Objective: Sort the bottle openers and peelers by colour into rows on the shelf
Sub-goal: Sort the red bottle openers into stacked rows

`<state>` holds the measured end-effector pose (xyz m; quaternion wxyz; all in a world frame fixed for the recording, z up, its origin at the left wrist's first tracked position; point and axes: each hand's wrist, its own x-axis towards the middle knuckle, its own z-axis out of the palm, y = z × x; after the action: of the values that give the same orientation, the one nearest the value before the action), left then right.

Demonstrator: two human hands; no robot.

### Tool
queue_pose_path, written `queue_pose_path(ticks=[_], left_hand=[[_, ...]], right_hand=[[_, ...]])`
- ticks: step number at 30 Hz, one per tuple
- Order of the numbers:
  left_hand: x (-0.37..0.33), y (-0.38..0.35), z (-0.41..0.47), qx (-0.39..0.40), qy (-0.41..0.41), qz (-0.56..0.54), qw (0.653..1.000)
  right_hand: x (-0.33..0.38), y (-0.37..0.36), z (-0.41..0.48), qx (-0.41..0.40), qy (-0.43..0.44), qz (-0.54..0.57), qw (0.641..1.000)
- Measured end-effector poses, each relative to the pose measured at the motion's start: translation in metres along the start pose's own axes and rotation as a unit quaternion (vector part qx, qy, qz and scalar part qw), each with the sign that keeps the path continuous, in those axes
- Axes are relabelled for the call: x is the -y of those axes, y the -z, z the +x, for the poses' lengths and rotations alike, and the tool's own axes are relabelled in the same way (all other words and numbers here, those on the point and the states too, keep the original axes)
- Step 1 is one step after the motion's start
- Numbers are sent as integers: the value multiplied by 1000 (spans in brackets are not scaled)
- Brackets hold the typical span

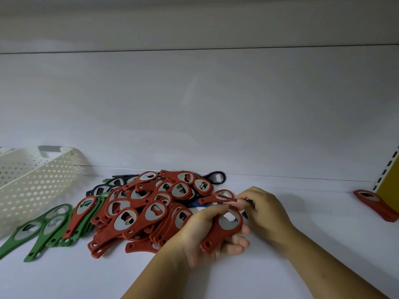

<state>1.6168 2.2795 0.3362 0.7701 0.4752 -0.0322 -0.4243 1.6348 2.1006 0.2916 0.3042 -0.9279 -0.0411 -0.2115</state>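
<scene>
L hand [203, 240] grips a red opener [228, 221], fingers curled under its head. R hand [265, 210] pinches head of a second red opener [216, 197] at heap's right edge, with a blue opener [195, 205] beneath. Red heap [138, 214] sits mid-shelf [302, 234]; green openers [49, 225] near left, some under heap; dark openers [216, 176] on far side. Perforated cream basket [32, 182] at left. Red stack [375, 206] at right edge, by yellow panel [390, 182]
</scene>
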Motion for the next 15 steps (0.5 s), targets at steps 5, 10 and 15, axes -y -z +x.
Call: queue_pose_path(ticks=[5, 10, 15], left_hand=[[3, 3, 7, -36, 17, -85, 996], [2, 6, 11, -11, -25, -142, 989], [8, 8, 8, 10, -79, -87, 993]], right_hand=[[6, 11, 0, -158, 51, 36, 985], [28, 16, -8, -48, 185, 117, 975], [36, 11, -16, 29, 154, 175, 972]])
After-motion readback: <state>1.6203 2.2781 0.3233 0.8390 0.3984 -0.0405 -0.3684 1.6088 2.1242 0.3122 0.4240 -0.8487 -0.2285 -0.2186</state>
